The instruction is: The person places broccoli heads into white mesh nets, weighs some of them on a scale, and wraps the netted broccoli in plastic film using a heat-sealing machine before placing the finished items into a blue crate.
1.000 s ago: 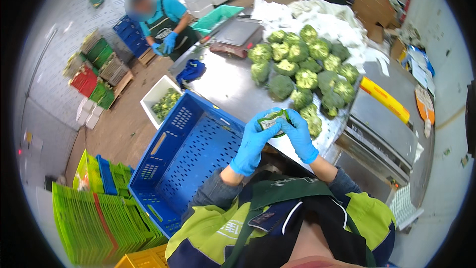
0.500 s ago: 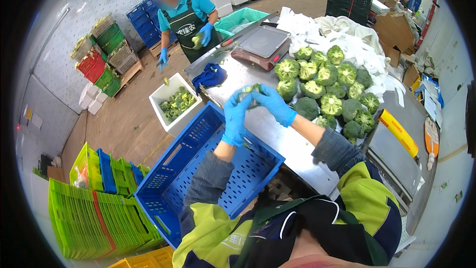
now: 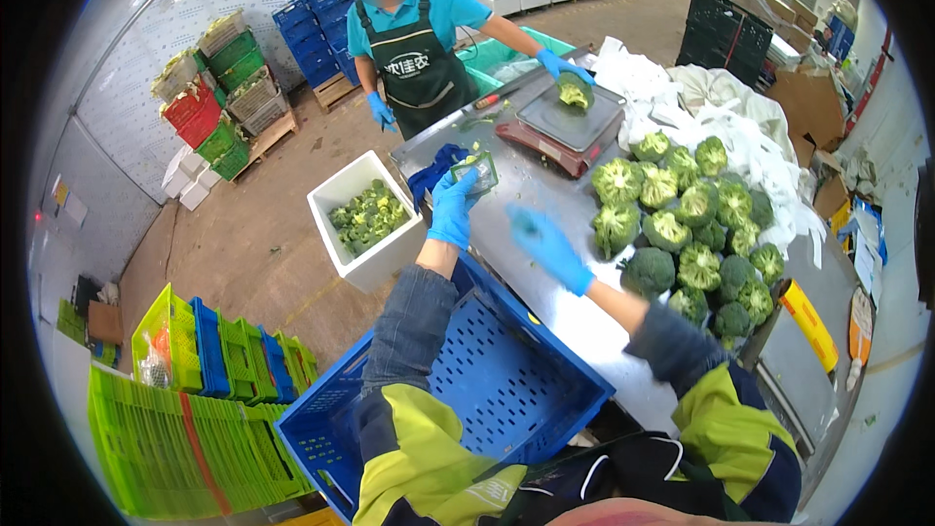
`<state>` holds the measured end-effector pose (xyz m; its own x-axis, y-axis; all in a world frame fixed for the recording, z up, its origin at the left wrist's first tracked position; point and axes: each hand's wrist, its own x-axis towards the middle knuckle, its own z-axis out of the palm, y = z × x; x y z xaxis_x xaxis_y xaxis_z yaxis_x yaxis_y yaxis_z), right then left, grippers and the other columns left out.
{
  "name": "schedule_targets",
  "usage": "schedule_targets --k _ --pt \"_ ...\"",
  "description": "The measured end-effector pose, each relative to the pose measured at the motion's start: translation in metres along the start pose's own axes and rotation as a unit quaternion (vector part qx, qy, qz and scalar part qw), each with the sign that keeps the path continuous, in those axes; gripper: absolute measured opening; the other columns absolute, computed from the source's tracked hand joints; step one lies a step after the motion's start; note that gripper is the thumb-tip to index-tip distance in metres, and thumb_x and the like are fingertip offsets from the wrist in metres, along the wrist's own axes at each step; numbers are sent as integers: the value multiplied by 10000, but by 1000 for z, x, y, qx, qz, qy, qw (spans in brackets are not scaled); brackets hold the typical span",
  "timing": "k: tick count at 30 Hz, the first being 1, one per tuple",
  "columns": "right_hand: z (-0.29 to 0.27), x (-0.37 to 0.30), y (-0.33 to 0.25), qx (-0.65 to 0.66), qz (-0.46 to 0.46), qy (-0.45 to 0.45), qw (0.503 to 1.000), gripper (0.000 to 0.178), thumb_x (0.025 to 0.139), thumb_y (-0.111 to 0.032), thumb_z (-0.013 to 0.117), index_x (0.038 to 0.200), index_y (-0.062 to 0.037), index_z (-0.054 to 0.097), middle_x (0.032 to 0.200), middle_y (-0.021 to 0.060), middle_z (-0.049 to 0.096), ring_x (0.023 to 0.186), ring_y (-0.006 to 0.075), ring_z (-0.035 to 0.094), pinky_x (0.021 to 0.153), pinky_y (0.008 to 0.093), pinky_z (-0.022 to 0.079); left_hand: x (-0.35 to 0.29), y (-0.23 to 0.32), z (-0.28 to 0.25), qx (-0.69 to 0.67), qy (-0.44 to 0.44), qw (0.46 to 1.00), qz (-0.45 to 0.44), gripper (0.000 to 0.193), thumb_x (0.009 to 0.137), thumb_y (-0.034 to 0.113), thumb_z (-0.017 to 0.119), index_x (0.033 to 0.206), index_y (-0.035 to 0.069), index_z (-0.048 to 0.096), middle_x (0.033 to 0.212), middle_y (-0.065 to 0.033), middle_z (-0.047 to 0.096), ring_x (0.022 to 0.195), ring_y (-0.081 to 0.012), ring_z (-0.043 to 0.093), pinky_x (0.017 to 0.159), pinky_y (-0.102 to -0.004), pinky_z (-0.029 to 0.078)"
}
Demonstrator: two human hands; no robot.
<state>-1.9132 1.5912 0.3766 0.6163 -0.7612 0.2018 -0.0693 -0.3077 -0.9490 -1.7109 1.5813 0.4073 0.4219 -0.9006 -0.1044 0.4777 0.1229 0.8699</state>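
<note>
In my blue-gloved left hand (image 3: 454,206) is a small packet with clear film and green edges (image 3: 477,175), held up over the near side of the metal table. What the packet contains is too small to make out. My right hand (image 3: 547,245), also gloved in blue, is apart from it above the bare metal, its fingers smeared by motion. Right of that hand lies a heap of broccoli heads (image 3: 696,209), several with cut stems facing up. Below my forearms a blue perforated crate (image 3: 506,370) leans against the table edge.
Across the table a co-worker (image 3: 419,49) rests a broccoli head (image 3: 575,92) on the scale (image 3: 575,122). A white foam box (image 3: 336,190) of broccoli pieces stands left, near a dark blue cloth (image 3: 435,173). Green crates (image 3: 146,438) are stacked at lower left; white cloth (image 3: 648,97) lies behind the heap.
My hands have parted: the left keeps the packet, the right has drawn away over the table. The co-worker has brought a broccoli head to the scale. My view has shifted left.
</note>
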Motion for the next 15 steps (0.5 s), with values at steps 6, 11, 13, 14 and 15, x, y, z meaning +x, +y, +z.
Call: schedule_targets --k 6,11,13,14,15 --pt "58 -131 -52 -117 -48 -25 992 510 857 -85 607 1360 -103 522 1202 181 570 1068 351 574 942 403 472 103 -3 -45 -61 -16 998 30 222 880 53 679 1100 63 652 1015 -104 700 861 -249 696 696 -404 611" --pt "61 -144 -47 -190 -94 -63 975 534 828 -48 617 1351 -102 525 1147 158 586 986 349 589 917 422 477 161 2 -66 -36 35 998 30 209 842 57 731 1041 53 669 971 -86 712 836 -232 701 719 -372 599" --pt "62 -143 -40 -204 -112 -62 971 530 827 -38 615 1347 -96 529 1122 151 597 964 343 594 895 420 483 180 2 -70 -12 71 997 30 221 833 54 739 1042 52 667 972 -85 711 837 -234 700 729 -379 597" --pt "61 -144 -36 -214 -109 -49 970 527 828 -36 614 1345 -94 531 1108 148 603 955 341 596 884 418 485 178 3 -52 12 82 996 28 234 827 55 744 1047 54 665 973 -81 710 846 -229 700 733 -385 593" --pt "61 -146 -32 -223 -105 -37 968 523 829 -35 614 1342 -92 534 1094 144 609 946 338 598 873 416 488 186 -2 -43 0 62 998 18 241 826 58 746 1052 61 664 977 -76 709 850 -220 698 729 -383 590"
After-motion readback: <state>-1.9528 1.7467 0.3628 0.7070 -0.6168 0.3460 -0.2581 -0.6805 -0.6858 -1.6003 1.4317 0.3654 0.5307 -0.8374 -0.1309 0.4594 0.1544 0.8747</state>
